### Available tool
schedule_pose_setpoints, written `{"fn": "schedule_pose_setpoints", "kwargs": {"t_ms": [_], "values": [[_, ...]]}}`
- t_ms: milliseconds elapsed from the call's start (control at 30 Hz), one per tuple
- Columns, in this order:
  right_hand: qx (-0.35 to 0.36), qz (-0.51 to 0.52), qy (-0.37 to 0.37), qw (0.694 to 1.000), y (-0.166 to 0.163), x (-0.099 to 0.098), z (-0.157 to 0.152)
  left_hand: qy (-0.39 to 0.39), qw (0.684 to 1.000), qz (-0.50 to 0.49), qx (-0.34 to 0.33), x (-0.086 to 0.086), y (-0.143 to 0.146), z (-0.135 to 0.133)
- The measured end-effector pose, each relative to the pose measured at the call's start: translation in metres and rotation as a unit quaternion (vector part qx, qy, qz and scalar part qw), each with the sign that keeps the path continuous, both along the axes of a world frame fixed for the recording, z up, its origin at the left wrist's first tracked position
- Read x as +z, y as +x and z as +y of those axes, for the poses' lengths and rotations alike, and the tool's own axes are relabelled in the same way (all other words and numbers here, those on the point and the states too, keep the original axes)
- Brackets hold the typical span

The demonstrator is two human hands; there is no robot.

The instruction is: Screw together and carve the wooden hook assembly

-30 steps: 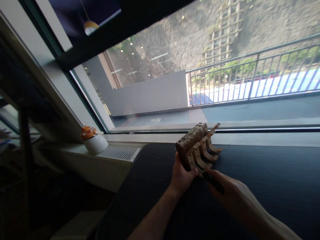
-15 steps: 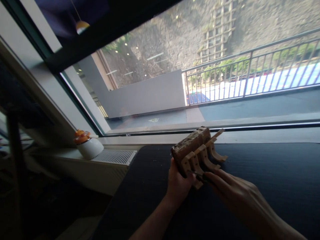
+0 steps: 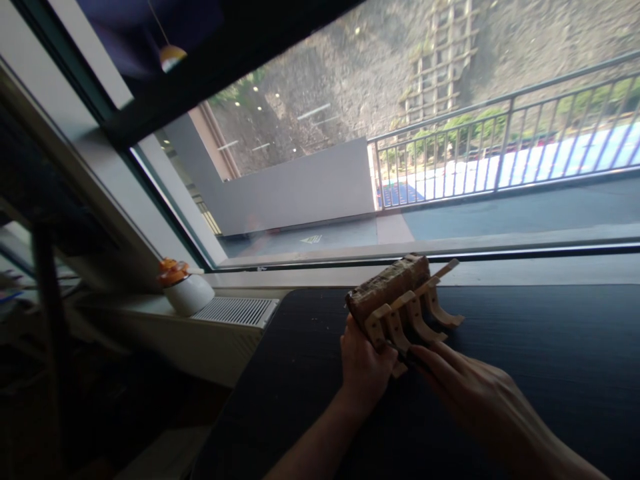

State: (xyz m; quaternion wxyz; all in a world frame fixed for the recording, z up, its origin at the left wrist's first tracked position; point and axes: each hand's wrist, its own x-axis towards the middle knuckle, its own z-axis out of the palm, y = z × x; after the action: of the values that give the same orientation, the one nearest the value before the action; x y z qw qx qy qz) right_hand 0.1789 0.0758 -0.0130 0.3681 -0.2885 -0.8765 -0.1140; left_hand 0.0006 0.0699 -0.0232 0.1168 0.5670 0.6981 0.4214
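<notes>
A wooden model is raised over the dark table, tilted, its far end up and to the right. It has a rough, bark-like brown block with several pale curved wooden pieces along one side, marked with small dark holes. My left hand is closed around the near lower end of the model. My right hand is closed on a slim dark tool, whose tip meets the nearest pale pieces by my left thumb. The tool's kind cannot be made out, as fingers and shadow hide most of it.
The black tabletop reaches the window sill. Left of it, a white pot with an orange top stands beside a vent grille. Behind the glass are a railing and a rocky slope.
The whole view has shifted slightly, so everything sits a little further right. Both hands keep their grip; the tool's shaft shows less than before, closer in among the pale pieces.
</notes>
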Motion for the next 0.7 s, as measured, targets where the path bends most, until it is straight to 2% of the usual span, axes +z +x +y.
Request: {"fn": "schedule_pose_setpoints", "kwargs": {"t_ms": [333,600,700], "values": [[-0.020,-0.024,-0.013,0.999,-0.0018,0.0001,-0.0041,0.013,0.998,0.065,-0.022,-0.0035,-0.0040,0.0058],[-0.021,0.001,0.002,1.000,0.0006,-0.0017,-0.0020,-0.005,0.999,0.032,-0.009,-0.0097,-0.0046,0.0091],[-0.025,0.003,0.004,1.000,0.0008,-0.0013,-0.0017,-0.009,0.999,0.052,-0.008,-0.0085,-0.0037,0.0090]]}}
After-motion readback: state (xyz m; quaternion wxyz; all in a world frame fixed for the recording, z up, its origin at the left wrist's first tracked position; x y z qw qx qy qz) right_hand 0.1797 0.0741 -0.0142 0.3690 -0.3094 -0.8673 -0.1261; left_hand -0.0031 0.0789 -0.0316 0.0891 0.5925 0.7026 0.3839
